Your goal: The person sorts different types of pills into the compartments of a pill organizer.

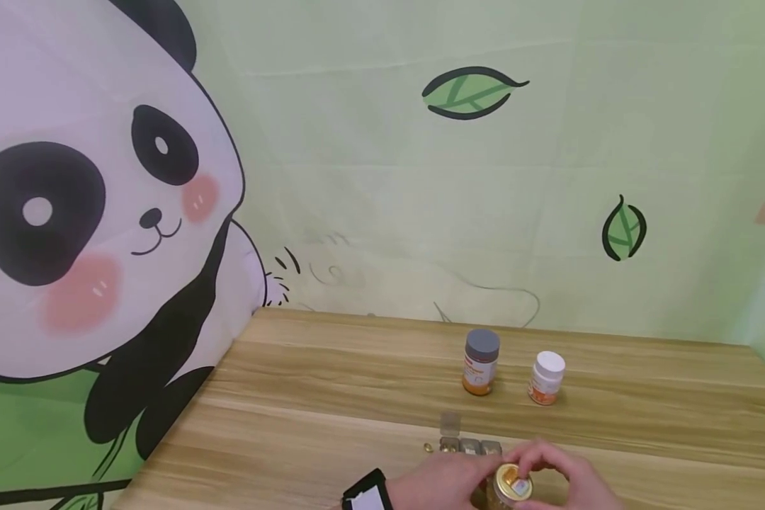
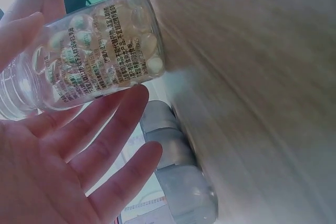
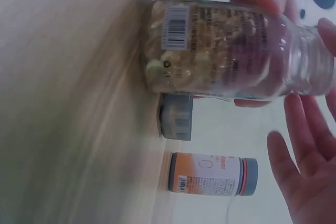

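Observation:
My left hand (image 1: pixel 443 480) grips a clear bottle (image 2: pixel 100 51) of pale softgel capsules, thumb and index finger near its neck and the other fingers loosely extended. My right hand (image 1: pixel 570 476) is at the bottle's top, its fingers pinching the gold lid (image 1: pixel 507 492), which carries an orange and white patch. The threaded clear neck (image 3: pixel 311 61) shows in the right wrist view. Just beyond the hands is a grey translucent pill box (image 1: pixel 470 445) in several compartments, with one flap (image 1: pixel 450 423) raised and capsules under it. A loose golden capsule (image 1: pixel 428 448) lies left of the box.
Farther back stand an orange-and-white bottle with a grey cap (image 1: pixel 481 363) and a smaller white bottle (image 1: pixel 546 379) with an orange label. The wooden table (image 1: pixel 306 375) ends at a green cloth backdrop (image 1: pixel 357 184) printed with a panda.

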Available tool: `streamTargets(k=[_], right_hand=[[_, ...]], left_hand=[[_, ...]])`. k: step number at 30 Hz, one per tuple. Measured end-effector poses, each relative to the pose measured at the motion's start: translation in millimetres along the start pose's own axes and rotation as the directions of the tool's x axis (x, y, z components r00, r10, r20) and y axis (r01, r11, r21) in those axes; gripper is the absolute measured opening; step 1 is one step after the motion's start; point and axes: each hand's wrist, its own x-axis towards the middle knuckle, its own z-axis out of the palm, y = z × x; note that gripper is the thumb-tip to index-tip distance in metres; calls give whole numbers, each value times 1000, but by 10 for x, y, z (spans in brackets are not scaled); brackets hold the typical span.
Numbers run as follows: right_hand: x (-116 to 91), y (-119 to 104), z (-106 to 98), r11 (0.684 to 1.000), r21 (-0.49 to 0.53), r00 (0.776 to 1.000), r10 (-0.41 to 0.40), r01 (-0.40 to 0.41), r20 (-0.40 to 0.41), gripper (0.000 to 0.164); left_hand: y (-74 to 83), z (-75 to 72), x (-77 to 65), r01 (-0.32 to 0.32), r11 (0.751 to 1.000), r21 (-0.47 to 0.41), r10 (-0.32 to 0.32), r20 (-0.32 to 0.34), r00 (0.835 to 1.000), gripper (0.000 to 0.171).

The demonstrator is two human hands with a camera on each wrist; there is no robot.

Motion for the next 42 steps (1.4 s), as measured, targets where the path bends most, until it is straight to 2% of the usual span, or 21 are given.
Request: streamTargets(k=[4, 8, 11, 14, 16, 19, 22, 29, 32, 37, 42], right_hand=[[56, -19, 55, 990, -141, 999, -14, 9, -36, 49], [78, -37, 107, 961, -277, 998, 5, -20, -56, 60], [93, -47, 139, 944, -328, 998, 16, -34, -56, 69], [100, -90, 160, 948, -309, 997, 70, -76, -31, 73], [91, -134, 162, 964, -243, 994, 113, -111, -6, 69], [63, -194, 154, 983, -129, 991, 136, -133, 18, 62], [24, -232, 135, 990, -69, 993, 120, -120, 2, 54], [-75, -293, 45, 962, -181, 978, 189, -203, -88, 45], [-91, -279, 11, 958, -230, 983, 150, -172, -109, 50], [-61, -202, -25, 959, -272, 992, 46, -77, -119, 63], [-4, -140, -4, 952, -291, 991, 67, -98, -112, 72]], left_hand=[[-6, -1, -2, -21, 1000, -1, 21, -9, 1000, 50], [-17, 9, -4, -26, 1000, 16, 26, -13, 1000, 51], [-17, 9, -4, -38, 999, 33, 39, -20, 999, 51], [2, 1, -12, -54, 998, 39, 56, -38, 998, 49], [15, 3, -20, -57, 997, 49, 59, -52, 997, 47], [41, 8, -35, -48, 998, 37, 50, -69, 996, 44], [52, 11, -49, -25, 1000, 8, 25, -74, 997, 46], [38, 3, -48, -22, 998, -58, 19, -44, 999, 54], [31, -2, -34, -32, 996, -84, 29, -31, 999, 49], [24, -7, -5, -36, 998, -56, 34, -21, 999, 43], [37, -7, -9, -34, 999, -14, 34, -35, 999, 43]])
